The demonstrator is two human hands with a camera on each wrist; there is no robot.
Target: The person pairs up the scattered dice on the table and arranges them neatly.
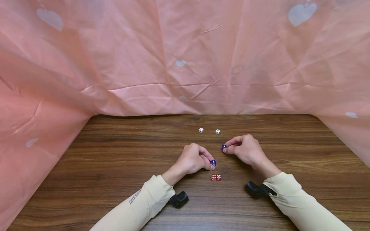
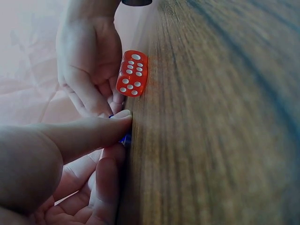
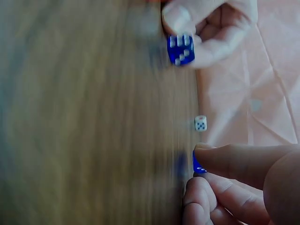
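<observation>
Between thumb and fingers, my left hand (image 1: 194, 159) pinches a blue die (image 1: 213, 163) just behind the red dice. My right hand (image 1: 247, 150) pinches a second blue die (image 1: 224, 146), farther back and to the right. In the right wrist view that second blue die (image 3: 198, 162) shows between thumb and fingertips, with the left hand's blue die (image 3: 181, 49) at the top. Two red dice (image 1: 215, 177) sit side by side on the table in front of the left fingertips. The left wrist view shows the red dice (image 2: 132, 73) large, while the left hand's thumb mostly hides its blue die.
Two white dice, one at left (image 1: 201, 130) and one at right (image 1: 217, 132), lie apart toward the back of the wooden table (image 1: 130, 144). A pink cloth (image 1: 138, 64) with pale hearts hangs behind the table and along its sides.
</observation>
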